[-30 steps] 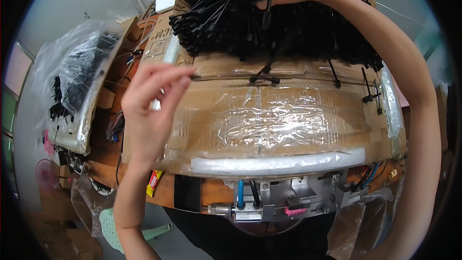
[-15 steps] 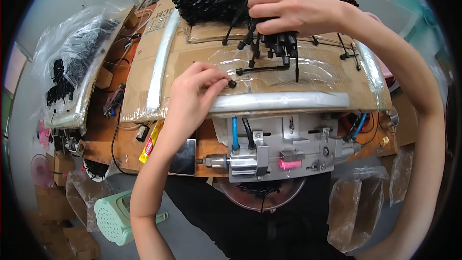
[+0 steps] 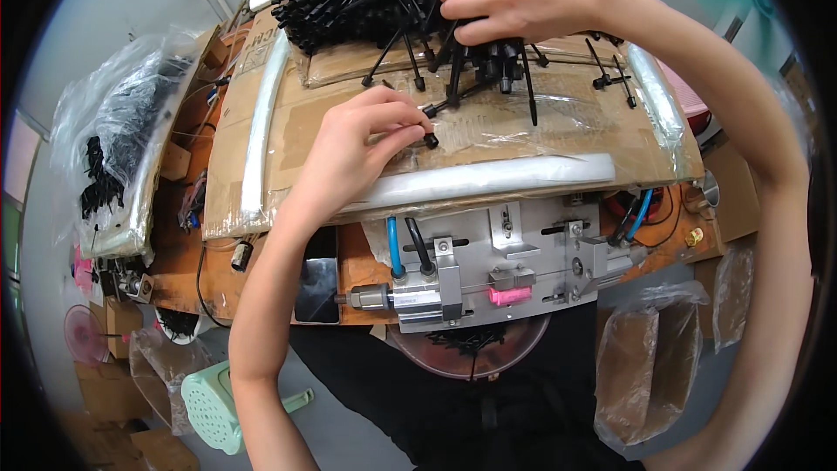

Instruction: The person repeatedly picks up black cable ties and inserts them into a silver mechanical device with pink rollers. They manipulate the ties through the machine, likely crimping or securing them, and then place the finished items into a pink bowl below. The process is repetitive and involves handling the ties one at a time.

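My left hand [image 3: 370, 135] pinches a thin black plastic rod above the cardboard; its thick dark end [image 3: 431, 140] pokes out past my fingertips, and my fingers hide the rest. Farther off and to the right, my right hand [image 3: 523, 0] curls palm-down over a bunch of black rods [image 3: 501, 65] at the front edge of a large heap of such rods [image 3: 357, 9]. Its fingers cover part of the bunch, and several thick ends hang out below them. Other loose rods [image 3: 414, 61] stick out toward my left hand.
Flattened cardboard [image 3: 235, 131] with white padded strips covers the wooden bench. In front sits a metal fixture [image 3: 488, 275] with blue and black hoses and a pink block. A phone [image 3: 317, 283], a bowl of black parts [image 3: 523, 344], a green stool [image 3: 209, 406] and plastic-wrapped parts [image 3: 131, 122] are around.
My right hand and its bunch have moved back against the heap. The left hand stays pinched, slightly nearer the loose rods. The whole view has shifted a little.
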`<state>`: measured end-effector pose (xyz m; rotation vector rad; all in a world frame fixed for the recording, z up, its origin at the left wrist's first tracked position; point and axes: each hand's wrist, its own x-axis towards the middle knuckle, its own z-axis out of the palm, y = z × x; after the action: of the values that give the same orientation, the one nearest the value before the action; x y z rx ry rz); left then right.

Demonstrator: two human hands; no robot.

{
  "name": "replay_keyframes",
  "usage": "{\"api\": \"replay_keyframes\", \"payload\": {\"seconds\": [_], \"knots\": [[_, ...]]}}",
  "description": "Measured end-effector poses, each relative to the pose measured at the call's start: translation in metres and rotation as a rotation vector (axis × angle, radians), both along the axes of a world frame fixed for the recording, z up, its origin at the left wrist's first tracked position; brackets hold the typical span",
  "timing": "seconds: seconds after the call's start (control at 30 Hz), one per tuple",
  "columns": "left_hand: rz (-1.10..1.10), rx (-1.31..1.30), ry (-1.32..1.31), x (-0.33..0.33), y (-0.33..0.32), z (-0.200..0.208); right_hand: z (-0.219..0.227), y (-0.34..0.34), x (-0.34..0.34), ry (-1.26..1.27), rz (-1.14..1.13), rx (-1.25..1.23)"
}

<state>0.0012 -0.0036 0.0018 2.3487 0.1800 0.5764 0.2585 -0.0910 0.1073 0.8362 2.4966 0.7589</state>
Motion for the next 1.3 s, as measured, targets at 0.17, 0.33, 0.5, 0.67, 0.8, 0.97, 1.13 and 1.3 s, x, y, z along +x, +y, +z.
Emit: {"api": "replay_keyframes", "payload": {"seconds": [0.17, 0.33, 0.5, 0.67, 0.8, 0.97, 1.13, 1.3], "knots": [[0.008, -0.031, -0.018, -0.011, 0.007, -0.003, 0.030, -0.014, -0.009, 0.234, 0.108, 0.044], [0.014, -0.009, -0.007, -0.010, 0.005, -0.004, 0.013, -0.015, -0.019, 0.244, 0.057, -0.078], [0.002, 0.044, -0.008, -0.007, 0.000, -0.001, -0.035, 0.000, -0.014, 0.153, 0.108, -0.085], [-0.011, 0.032, -0.021, -0.009, -0.001, 0.001, -0.036, 0.003, -0.023, 0.106, 0.164, 0.034], [0.066, -0.161, -0.146, -0.021, 0.002, 0.010, -0.009, -0.002, -0.018, -0.052, 0.093, -0.113], [0.140, -0.184, -0.302, -0.033, -0.024, 0.006, -0.005, -0.058, -0.018, 0.038, -0.104, 0.098], [0.113, -0.131, -0.482, -0.054, -0.106, -0.012, -0.073, -0.140, -0.087, 1.437, -0.390, -0.055], [-0.024, -0.027, -0.491, -0.015, -0.169, -0.027, -0.141, -0.212, -0.145, 2.695, -0.374, -0.421]]}}
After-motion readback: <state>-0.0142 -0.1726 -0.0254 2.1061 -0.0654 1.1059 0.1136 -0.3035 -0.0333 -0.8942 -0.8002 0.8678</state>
